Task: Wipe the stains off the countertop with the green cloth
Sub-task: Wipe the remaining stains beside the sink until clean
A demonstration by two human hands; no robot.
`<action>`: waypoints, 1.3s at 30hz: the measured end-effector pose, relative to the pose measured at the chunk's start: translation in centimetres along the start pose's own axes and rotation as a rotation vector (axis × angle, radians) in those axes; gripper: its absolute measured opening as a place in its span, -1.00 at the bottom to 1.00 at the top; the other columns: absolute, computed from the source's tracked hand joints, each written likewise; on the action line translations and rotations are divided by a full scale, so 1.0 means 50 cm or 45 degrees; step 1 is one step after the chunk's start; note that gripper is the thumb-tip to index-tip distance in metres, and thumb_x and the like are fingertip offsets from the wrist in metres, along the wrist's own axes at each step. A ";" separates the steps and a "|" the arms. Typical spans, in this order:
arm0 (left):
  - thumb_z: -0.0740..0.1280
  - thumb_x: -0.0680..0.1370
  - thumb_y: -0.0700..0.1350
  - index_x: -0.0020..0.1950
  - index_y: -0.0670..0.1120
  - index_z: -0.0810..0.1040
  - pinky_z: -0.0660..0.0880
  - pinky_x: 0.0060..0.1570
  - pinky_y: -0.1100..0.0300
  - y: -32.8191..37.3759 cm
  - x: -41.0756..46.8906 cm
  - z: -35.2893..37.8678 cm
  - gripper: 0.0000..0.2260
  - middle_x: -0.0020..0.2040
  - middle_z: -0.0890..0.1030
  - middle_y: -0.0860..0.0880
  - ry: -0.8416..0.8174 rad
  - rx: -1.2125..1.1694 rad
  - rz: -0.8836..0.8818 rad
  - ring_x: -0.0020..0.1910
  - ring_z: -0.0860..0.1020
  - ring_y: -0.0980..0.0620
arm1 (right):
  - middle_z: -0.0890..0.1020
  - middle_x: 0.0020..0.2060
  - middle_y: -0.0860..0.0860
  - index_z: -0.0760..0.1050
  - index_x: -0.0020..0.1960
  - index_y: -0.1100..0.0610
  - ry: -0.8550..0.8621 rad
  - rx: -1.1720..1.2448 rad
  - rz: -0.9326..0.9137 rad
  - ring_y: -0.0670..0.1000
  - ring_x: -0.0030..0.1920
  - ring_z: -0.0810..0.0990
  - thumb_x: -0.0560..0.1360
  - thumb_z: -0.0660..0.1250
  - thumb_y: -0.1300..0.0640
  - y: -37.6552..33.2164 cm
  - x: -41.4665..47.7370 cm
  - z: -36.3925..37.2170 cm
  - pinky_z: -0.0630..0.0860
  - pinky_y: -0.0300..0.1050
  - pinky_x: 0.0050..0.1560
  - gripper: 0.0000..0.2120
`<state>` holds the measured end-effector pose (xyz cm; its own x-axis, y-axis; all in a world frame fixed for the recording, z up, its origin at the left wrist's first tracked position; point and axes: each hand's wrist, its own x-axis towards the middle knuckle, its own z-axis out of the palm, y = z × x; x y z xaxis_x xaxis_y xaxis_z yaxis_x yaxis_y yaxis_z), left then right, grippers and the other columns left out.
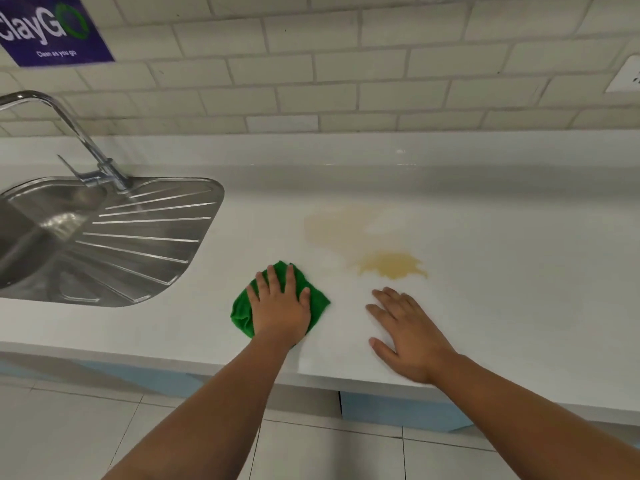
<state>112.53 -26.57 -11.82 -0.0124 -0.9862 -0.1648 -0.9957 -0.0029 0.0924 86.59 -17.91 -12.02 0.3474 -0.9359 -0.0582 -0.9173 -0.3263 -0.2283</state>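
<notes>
A green cloth (pixel 242 315) lies bunched on the white countertop (pixel 502 306) near its front edge. My left hand (pixel 280 306) presses flat on the cloth with fingers spread. My right hand (pixel 408 332) rests flat on the bare counter to the right of the cloth, holding nothing. A yellow-brown stain (pixel 391 265) sits just beyond my right hand's fingertips. A paler, wider stain (pixel 336 225) spreads farther back and to the left of it. The cloth touches neither stain.
A steel sink with a ribbed drainboard (pixel 138 237) and a tap (pixel 86 143) occupies the left of the counter. A tiled wall (pixel 346 81) rises behind, with a purple sign (pixel 52 29) and a wall socket (pixel 627 77). Floor tiles lie below the counter's front edge.
</notes>
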 end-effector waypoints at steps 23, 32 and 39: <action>-0.23 0.61 0.33 0.65 0.06 -0.16 -0.19 0.57 -0.15 0.192 0.016 0.019 -0.34 0.66 -0.15 -0.10 -0.052 0.118 0.480 0.62 -0.20 -0.15 | 0.15 0.59 0.09 0.18 0.58 0.12 0.136 -0.050 0.378 0.11 0.60 0.02 0.54 -0.11 -0.37 0.208 -0.045 -0.049 -0.08 0.14 0.58 -0.21; -0.22 0.61 0.37 0.65 0.15 -0.07 -0.16 0.58 -0.05 0.019 0.043 0.000 -0.35 0.66 -0.10 0.01 -0.042 0.065 0.655 0.63 -0.18 -0.04 | -0.04 0.63 0.00 0.04 0.62 0.07 0.076 -0.067 0.466 0.00 0.61 -0.19 0.53 -0.16 -0.43 0.232 -0.060 -0.035 -0.14 0.11 0.59 -0.17; -0.22 0.62 0.31 0.65 0.02 -0.21 -0.20 0.55 -0.21 0.211 0.108 0.002 -0.34 0.65 -0.17 -0.15 -0.075 0.144 0.380 0.61 -0.20 -0.22 | -0.06 0.63 -0.01 0.01 0.62 0.06 0.066 -0.088 0.487 0.00 0.60 -0.20 0.53 -0.15 -0.43 0.230 -0.056 -0.038 -0.16 0.10 0.58 -0.18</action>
<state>101.94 -31.93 -11.85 -0.3073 -0.9295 -0.2037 -0.9511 0.3067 0.0357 74.70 -19.27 -12.62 -0.0312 -0.9966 -0.0768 -0.9902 0.0412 -0.1334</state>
